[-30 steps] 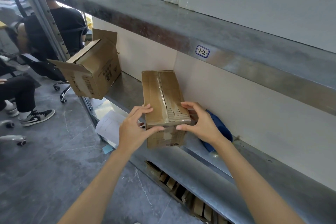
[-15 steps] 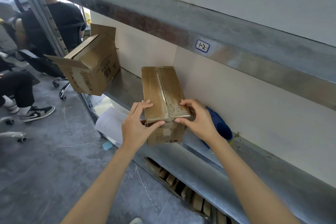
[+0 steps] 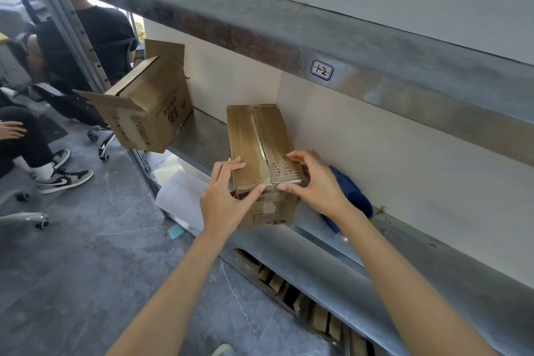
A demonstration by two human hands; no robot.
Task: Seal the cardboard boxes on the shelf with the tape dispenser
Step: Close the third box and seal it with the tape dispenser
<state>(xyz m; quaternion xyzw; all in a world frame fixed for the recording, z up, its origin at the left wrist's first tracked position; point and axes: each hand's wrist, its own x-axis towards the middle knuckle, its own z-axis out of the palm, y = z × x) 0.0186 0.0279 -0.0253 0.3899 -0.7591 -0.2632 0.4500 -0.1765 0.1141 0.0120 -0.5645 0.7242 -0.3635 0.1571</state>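
Observation:
A closed cardboard box (image 3: 254,130) stands on the metal shelf (image 3: 332,248) with a shiny strip of tape along its top seam and down over the near edge. My left hand (image 3: 222,196) grips the box's near left corner, fingers on top and thumb on the front edge. My right hand (image 3: 318,185) grips the near right corner the same way, its thumb close to the seam. The blue tape dispenser (image 3: 354,195) lies on the shelf just behind my right hand, partly hidden. An open box (image 3: 147,113) sits at the shelf's left end, flaps up.
The upper shelf beam (image 3: 260,37) runs close above, with a label (image 3: 322,69) on it. A white paper (image 3: 182,196) hangs off the shelf's front left. Flattened cardboard (image 3: 303,303) fills the level below. People (image 3: 101,37) sit on wheeled chairs at the left.
Both hands stay on the box's near end. The thumbs have crept slightly closer together at the taped seam; the box itself has barely shifted.

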